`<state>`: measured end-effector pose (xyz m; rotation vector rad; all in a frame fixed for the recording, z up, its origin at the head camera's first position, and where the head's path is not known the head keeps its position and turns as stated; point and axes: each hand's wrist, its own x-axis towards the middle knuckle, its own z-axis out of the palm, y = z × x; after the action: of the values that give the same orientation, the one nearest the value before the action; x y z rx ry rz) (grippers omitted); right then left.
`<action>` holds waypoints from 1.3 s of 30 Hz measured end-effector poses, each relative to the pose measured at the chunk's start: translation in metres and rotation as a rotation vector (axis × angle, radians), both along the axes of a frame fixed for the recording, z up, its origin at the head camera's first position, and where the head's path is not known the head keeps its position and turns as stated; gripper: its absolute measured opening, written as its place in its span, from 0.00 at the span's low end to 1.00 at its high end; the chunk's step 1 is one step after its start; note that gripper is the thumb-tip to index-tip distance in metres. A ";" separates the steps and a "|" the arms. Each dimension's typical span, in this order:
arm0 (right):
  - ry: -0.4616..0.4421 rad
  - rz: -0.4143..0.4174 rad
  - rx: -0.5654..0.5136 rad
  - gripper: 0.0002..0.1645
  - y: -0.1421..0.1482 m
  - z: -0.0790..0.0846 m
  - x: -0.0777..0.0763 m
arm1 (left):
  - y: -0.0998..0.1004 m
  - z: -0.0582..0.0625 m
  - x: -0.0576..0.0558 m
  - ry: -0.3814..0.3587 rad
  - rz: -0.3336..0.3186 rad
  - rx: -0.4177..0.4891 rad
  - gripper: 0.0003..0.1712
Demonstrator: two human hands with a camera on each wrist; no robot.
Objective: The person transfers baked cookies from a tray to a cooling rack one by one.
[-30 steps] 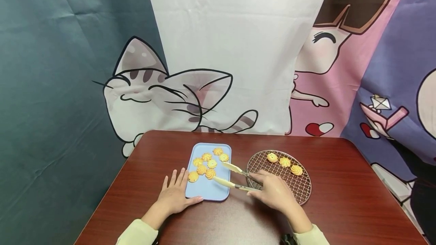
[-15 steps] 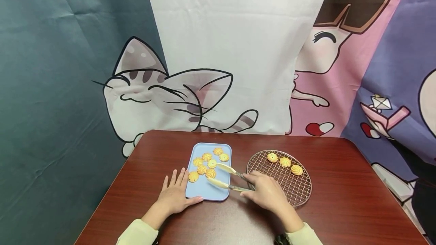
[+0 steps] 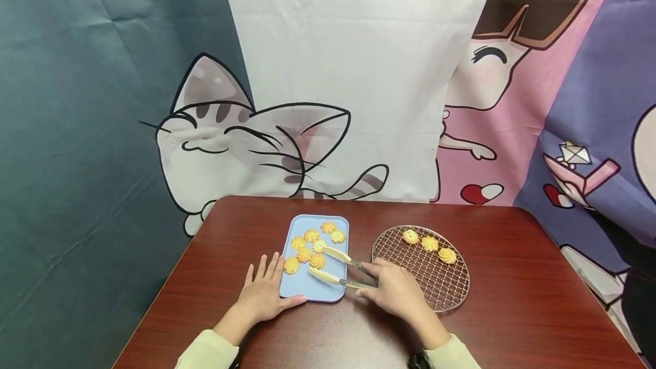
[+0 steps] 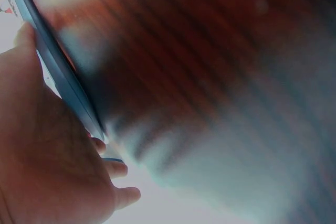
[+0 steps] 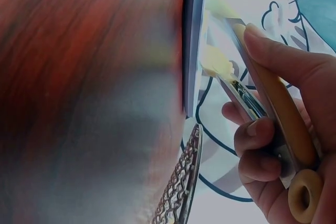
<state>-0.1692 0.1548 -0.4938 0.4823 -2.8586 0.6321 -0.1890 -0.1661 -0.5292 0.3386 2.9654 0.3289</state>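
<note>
My right hand (image 3: 397,292) grips a pair of tongs (image 3: 353,283) with pale yellow tips. In the right wrist view the thumb and fingers curl round the tongs (image 5: 283,108). The tips stand apart over the blue tray (image 3: 307,292), near its right side. Several golden piped cookies (image 3: 317,261) lie on the tray; the upper tip is close to one cookie (image 3: 319,245), and whether it touches cannot be told. At the tray's left edge my left hand (image 3: 260,299) lies with straight, spread fingers, its thumb along the near edge.
To the right of the tray sits a round wire rack (image 3: 441,289), with three cookies (image 3: 429,244) in a row toward its back. Both stand on a dark red wooden table (image 3: 512,300). A printed cloth (image 3: 369,73) hangs behind the table.
My right hand has moved left with the tongs, and their tips are further in over the tray. The left hand stays where it was, and the cookies have not visibly moved.
</note>
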 end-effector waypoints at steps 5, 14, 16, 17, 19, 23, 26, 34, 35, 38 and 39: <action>0.004 0.016 -0.005 0.37 -0.003 -0.001 -0.001 | 0.000 0.000 -0.001 -0.008 0.001 0.001 0.69; -0.012 -0.001 0.019 0.38 -0.006 -0.003 -0.002 | -0.001 0.000 -0.001 -0.007 -0.002 0.005 0.69; -0.010 -0.003 0.017 0.38 -0.007 -0.004 -0.003 | -0.001 0.000 -0.002 -0.006 -0.001 0.005 0.69; -0.010 -0.003 0.012 0.38 -0.007 -0.004 -0.003 | -0.001 0.000 -0.002 -0.006 0.000 0.005 0.69; -0.008 -0.004 0.007 0.38 -0.008 -0.004 -0.003 | -0.001 0.000 -0.002 -0.006 0.002 0.008 0.69; 0.010 -0.003 0.011 0.37 -0.009 -0.004 -0.003 | 0.000 -0.001 -0.002 -0.009 0.004 0.007 0.69; 0.022 -0.002 0.019 0.36 -0.009 -0.005 -0.003 | 0.000 -0.001 -0.001 -0.012 0.005 0.004 0.69; 0.019 0.001 0.017 0.34 -0.009 -0.005 -0.002 | 0.000 -0.001 -0.002 -0.018 0.004 0.004 0.69; 0.015 0.000 0.011 0.34 -0.009 -0.005 -0.002 | 0.000 -0.001 -0.002 -0.019 0.003 0.003 0.69; 0.009 -0.007 -0.003 0.34 -0.008 -0.005 -0.002 | 0.000 -0.001 -0.002 -0.018 0.002 0.004 0.69; 0.009 -0.009 -0.006 0.34 -0.008 -0.005 -0.002 | 0.000 -0.001 -0.002 -0.018 0.002 0.003 0.69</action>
<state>-0.1711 0.1467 -0.4985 0.4699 -2.8479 0.6346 -0.1908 -0.1664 -0.5303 0.3318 2.9485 0.3354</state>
